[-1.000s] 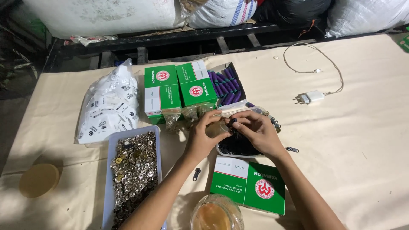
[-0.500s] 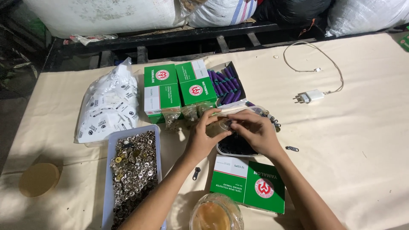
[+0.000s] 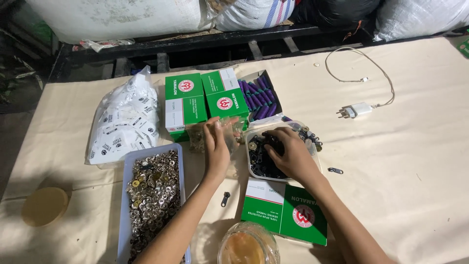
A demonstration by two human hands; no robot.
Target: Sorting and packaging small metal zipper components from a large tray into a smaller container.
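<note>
Zipper sliders point(image 3: 264, 159), dark and heaped in the clear tub point(image 3: 254, 172), lie directly under your right hand point(image 3: 288, 152), whose curled fingers dig into the pile. Your left hand point(image 3: 217, 146), just beside the tub's left wall, pinches a small clear bag point(image 3: 229, 131).

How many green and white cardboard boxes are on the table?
3: two closed green and white cardboard boxes stand side by side behind the hands; one lies flat nearest the camera. Others may be hidden.
</note>
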